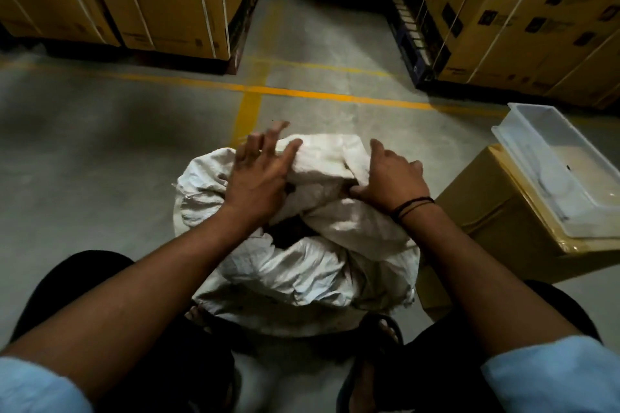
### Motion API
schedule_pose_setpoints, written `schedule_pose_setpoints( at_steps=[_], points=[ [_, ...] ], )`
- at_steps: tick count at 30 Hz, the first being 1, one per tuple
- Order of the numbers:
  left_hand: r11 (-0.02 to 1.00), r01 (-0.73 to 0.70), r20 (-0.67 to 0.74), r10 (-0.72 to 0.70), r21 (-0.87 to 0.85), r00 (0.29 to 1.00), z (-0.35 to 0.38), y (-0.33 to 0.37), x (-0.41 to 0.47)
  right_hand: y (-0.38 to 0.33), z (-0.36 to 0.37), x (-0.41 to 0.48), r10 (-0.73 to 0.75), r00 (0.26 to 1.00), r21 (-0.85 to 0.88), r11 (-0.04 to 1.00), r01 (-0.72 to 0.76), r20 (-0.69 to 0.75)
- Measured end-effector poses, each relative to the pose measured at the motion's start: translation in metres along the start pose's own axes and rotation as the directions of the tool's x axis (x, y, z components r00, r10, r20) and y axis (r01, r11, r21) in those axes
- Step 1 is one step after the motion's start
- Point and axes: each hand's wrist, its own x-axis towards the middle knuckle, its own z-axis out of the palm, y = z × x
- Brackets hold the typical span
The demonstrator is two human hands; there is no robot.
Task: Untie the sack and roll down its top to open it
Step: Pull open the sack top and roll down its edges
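Note:
A white woven sack (312,265) stands on the concrete floor between my knees, its top crumpled and folded over, with a dark gap showing near the middle. My left hand (258,174) lies over the far left of the folded top, fingers spread and mostly straight, slightly blurred. My right hand (391,174) grips the folded top on the right side, its fingers curled over the fabric and its thumb tucked under a fold. No tie or cord is visible on the sack.
A brown carton (496,225) stands right beside the sack, with a clear plastic tray (550,171) on top. Strapped cardboard boxes on pallets (161,0) and more boxes (523,17) line the far left and right. Yellow floor lines (248,107) cross ahead.

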Motion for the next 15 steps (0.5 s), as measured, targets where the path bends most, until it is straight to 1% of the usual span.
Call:
schedule_pose_setpoints(
  at_steps=[2, 4, 5, 6, 7, 8, 9, 10, 11, 13, 15],
  points=[
    [0.992, 0.124, 0.054, -0.125, 0.024, 0.991, -0.001, -0.012, 0.007, 0.008, -0.002, 0.000, -0.062, 0.992, 0.022, 0.998, 0.065, -0.112],
    [0.977, 0.204, 0.178, -0.213, 0.067, 0.961, -0.006, -0.021, 0.014, 0.014, -0.004, 0.001, -0.183, 0.957, 0.012, 0.982, 0.190, -0.226],
    [0.973, 0.211, 0.254, -0.227, 0.089, 0.940, -0.008, -0.025, 0.018, 0.015, -0.003, 0.002, -0.250, 0.935, 0.015, 0.965, 0.262, -0.250],
    [0.978, 0.181, 0.313, -0.206, 0.108, 0.927, -0.008, -0.029, 0.019, 0.016, -0.001, 0.003, -0.312, 0.916, 0.050, 0.941, 0.334, -0.254],
    [0.988, 0.115, 0.364, -0.146, 0.106, 0.920, -0.006, -0.033, 0.020, 0.017, 0.002, 0.002, -0.358, 0.901, 0.120, 0.911, 0.394, -0.245],
    [0.998, 0.026, 0.407, -0.050, 0.065, 0.912, -0.004, -0.037, 0.019, 0.017, 0.004, 0.001, -0.392, 0.892, 0.214, 0.873, 0.438, -0.227],
    [0.997, -0.076, 0.428, 0.076, -0.018, 0.901, -0.004, -0.039, 0.018, 0.017, 0.005, 0.000, -0.417, 0.886, 0.312, 0.830, 0.462, -0.202],
    [0.977, -0.165, 0.418, 0.207, -0.135, 0.884, -0.005, -0.038, 0.016, 0.016, 0.004, -0.002, -0.441, 0.882, 0.396, 0.789, 0.470, -0.167],
    [0.943, -0.219, 0.388, 0.305, -0.251, 0.870, -0.007, -0.035, 0.015, 0.014, 0.002, -0.005, -0.466, 0.876, 0.458, 0.755, 0.469, -0.129],
    [0.877, -0.229, 0.339, 0.387, -0.422, 0.857, -0.010, -0.025, 0.015, 0.010, -0.005, -0.008, -0.497, 0.865, 0.554, 0.704, 0.445, -0.063],
    [0.829, -0.171, 0.346, 0.397, -0.532, 0.850, -0.014, -0.015, 0.019, 0.008, -0.010, -0.007, -0.497, 0.868, 0.660, 0.656, 0.366, 0.013]
  ],
)
